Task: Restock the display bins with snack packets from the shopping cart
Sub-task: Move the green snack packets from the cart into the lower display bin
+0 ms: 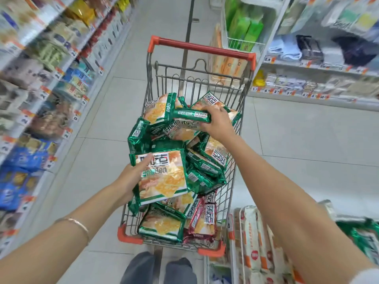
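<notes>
Left grip pinches a green snack packet by its left edge over the shopping cart's near-left corner. Right grip curls round a second packet, edge-on, near the far end. With the cart heaped, most restocking looks undone, though green packets show in a display bin off the near-right corner.

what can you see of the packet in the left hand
The packet is a squarish, glossy foil-like bag, green-edged, with yellow crackers pictured and a white label with characters on top. It faces up, tilted, over the cart's near left side. The left hand grips its left edge, thumb on the front.
</notes>
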